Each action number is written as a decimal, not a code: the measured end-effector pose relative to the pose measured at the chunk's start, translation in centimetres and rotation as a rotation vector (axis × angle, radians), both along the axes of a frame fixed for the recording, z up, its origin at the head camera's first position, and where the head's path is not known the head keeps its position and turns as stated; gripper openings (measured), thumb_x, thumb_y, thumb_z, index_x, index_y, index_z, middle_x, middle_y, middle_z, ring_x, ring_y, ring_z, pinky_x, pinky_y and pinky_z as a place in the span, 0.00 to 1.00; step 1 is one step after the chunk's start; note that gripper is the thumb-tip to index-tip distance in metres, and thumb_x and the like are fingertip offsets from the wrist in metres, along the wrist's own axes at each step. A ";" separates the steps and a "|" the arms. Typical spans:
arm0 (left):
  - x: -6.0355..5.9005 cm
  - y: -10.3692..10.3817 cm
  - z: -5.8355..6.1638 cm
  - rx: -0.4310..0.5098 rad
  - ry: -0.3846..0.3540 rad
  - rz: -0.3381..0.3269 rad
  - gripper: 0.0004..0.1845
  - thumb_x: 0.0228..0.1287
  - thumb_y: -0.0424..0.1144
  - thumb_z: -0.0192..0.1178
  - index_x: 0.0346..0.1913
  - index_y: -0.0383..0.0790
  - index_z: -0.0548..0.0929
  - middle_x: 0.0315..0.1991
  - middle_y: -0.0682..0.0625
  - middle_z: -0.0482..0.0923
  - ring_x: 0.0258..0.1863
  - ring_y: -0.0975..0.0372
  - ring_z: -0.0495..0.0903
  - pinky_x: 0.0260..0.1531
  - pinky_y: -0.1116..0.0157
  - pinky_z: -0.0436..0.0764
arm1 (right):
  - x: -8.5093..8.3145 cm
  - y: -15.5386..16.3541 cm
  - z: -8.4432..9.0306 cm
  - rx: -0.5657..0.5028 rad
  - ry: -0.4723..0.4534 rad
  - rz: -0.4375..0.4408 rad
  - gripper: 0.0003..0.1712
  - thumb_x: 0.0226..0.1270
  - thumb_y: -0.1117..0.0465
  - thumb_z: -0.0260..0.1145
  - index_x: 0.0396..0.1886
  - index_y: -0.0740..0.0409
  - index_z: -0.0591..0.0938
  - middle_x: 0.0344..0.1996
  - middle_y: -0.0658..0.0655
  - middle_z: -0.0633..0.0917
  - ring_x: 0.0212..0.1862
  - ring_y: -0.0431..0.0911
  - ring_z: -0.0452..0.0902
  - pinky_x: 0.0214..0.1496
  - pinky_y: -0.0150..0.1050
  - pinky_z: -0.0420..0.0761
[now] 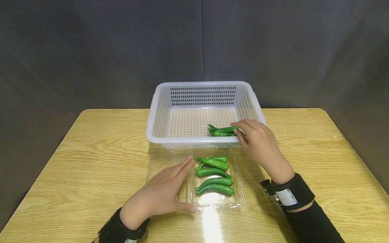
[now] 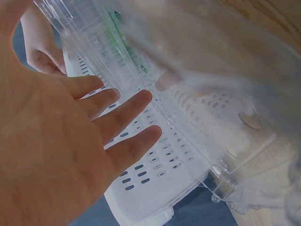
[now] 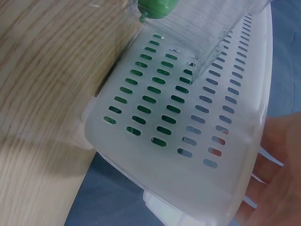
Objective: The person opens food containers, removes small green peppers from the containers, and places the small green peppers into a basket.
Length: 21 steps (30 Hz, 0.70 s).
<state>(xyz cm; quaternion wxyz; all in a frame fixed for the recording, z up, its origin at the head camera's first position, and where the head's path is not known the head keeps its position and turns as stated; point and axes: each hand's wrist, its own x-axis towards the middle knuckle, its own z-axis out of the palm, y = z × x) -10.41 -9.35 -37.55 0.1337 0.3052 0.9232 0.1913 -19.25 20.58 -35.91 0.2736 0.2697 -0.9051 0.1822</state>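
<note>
Currently the right hand (image 1: pixel 258 141) reaches over the near right corner of the white basket (image 1: pixel 158 111). Grip state: thumb and forefinger pinch the thick end of a green pepper (image 1: pixel 223 129) that lies on the basket floor, near the right wall. A second pepper (image 1: pixel 222 134) lies touching it, just in front. Whether the held pepper is lifted off the floor or resting on it cannot be told from the head view.

Left hand (image 1: pixel 161 192): grip wide, fingers straight and together, palm down, flat on the left half of the clear plastic clamshell tray (image 1: pixel 240 199). Thumb stretched along the tray's near edge. It holds nothing. Left wrist view confirms the spread fingers (image 2: pixel 124 117) against clear plastic, with the basket's slotted wall behind.

Tray stands on the counter (image 1: pixel 91 148) directly in front of the basket, its far edge touching or almost touching the basket's near wall. The right half of the tray carries a stack of green peppers (image 1: pixel 214 175), about five, lying crosswise, stems mostly to the left, packed against one another.

Right wrist view: basket's slotted side wall (image 3: pixel 188 117) fills the frame, one pepper tip (image 3: pixel 157 7) inside the tray at top, fingers blurred at lower right.

Black wrist straps on both forearms. Dark grey backdrop behind the counter.
</note>
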 end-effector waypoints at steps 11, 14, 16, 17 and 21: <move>0.0 0.0 0.0 0.000 -0.001 0.004 0.66 0.48 0.69 0.69 0.80 0.43 0.43 0.80 0.48 0.39 0.76 0.54 0.49 0.73 0.49 0.53 | 0.2 -0.2 0.4 -0.029 0.043 0.017 0.08 0.62 0.69 0.70 0.42 0.60 0.87 0.39 0.57 0.88 0.43 0.54 0.82 0.44 0.50 0.81; 0.0 0.0 0.0 0.000 0.004 0.002 0.66 0.48 0.69 0.69 0.80 0.43 0.43 0.80 0.48 0.39 0.76 0.53 0.49 0.73 0.49 0.53 | 0.4 -0.3 0.6 -0.050 0.050 0.040 0.07 0.63 0.68 0.70 0.41 0.60 0.87 0.38 0.56 0.88 0.43 0.53 0.82 0.45 0.49 0.81; 0.0 0.0 0.0 0.001 0.003 0.001 0.66 0.48 0.69 0.69 0.80 0.43 0.43 0.80 0.48 0.39 0.76 0.53 0.49 0.73 0.49 0.53 | 0.6 -0.4 0.8 -0.070 0.046 0.060 0.07 0.63 0.68 0.70 0.40 0.59 0.87 0.38 0.55 0.87 0.43 0.52 0.82 0.45 0.49 0.82; 0.0 0.0 0.0 0.002 0.003 0.001 0.66 0.48 0.69 0.69 0.80 0.43 0.43 0.80 0.48 0.39 0.76 0.53 0.49 0.73 0.49 0.53 | 0.7 -0.5 0.9 -0.080 0.044 0.072 0.07 0.63 0.68 0.70 0.41 0.59 0.87 0.38 0.55 0.87 0.44 0.52 0.82 0.46 0.49 0.82; 0.0 0.0 0.0 0.005 0.002 -0.001 0.66 0.48 0.69 0.69 0.80 0.43 0.43 0.80 0.47 0.39 0.76 0.53 0.49 0.73 0.49 0.53 | 1.1 -0.8 1.3 -0.108 0.041 0.112 0.06 0.64 0.67 0.69 0.41 0.59 0.87 0.38 0.55 0.87 0.44 0.51 0.82 0.46 0.47 0.82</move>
